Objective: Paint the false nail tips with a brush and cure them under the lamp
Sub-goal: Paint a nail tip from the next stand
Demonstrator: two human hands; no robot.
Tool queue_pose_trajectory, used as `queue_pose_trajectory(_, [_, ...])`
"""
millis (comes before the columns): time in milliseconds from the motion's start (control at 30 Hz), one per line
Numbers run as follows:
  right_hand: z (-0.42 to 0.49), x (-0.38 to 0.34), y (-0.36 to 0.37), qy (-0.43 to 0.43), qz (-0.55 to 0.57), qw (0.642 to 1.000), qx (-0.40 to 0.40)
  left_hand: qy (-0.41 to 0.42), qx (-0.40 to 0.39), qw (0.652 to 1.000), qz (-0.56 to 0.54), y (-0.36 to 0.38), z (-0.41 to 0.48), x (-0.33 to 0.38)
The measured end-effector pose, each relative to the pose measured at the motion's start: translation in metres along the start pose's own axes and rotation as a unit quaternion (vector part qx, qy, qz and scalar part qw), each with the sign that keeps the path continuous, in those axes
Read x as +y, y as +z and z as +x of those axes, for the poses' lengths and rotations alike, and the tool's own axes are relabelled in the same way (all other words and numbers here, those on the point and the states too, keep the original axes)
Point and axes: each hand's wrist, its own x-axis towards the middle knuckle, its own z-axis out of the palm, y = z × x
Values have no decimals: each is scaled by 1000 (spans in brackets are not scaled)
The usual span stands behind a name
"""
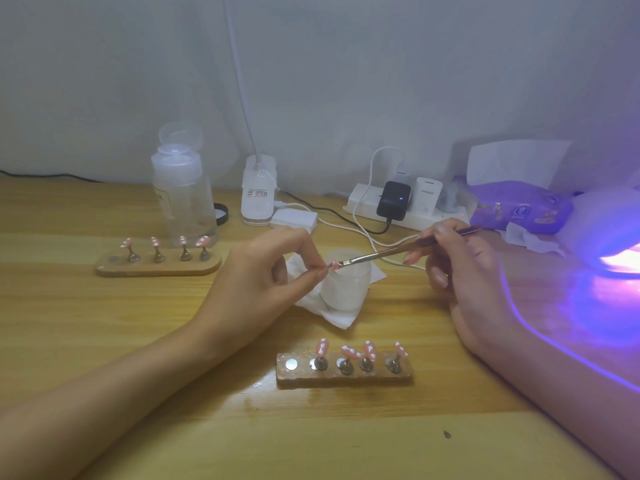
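Nail tip [333,264] pinched in left hand [263,271]; right hand [464,268] grips brush [398,249] touching it.

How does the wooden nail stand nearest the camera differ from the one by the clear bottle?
The near stand has squared, rough ends; the far stand has rounded ends. The near stand lies nearest the camera; the far stand sits left, before the clear bottle. The near stand's free slot shows a bright silver disc; the far stand's looks dull. Both carry four pink, white-dotted tips, leftmost slot free.
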Motion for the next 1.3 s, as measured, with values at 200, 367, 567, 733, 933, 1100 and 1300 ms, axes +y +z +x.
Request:
queue_pose_trajectory(200, [-1, 0, 1, -27, 22, 999, -32, 1, -7, 1000, -3, -1, 0, -1])
queue_pose_trajectory(367, [0, 2, -2, -23, -20, 1000, -6, 3, -2, 1000, 10, 0, 0, -2])
queue_pose_trajectory(567, [4, 2, -5, -2, 15, 999, 33, -37, 13, 999, -34, -4, 0, 1])
queue_pose_trajectory(733, [6, 4, -6, 27, 65, 996, 59, 8, 48, 998, -48, -52, 28, 34])
queue_pose_trajectory(933, [6, 4, -4, 28, 50, 997, 53, -51, -152, 986, -55, -68, 2, 41])
queue_pose_trajectory(1100, [6, 4, -4, 30, 42, 997, 49, -59, -200, 978, -26, -43, -32, 28])
queue_pose_trajectory(1300, [6, 5, -4, 35, 47, 997, 48, -81, -230, 966, -88, -38, -36, 21])
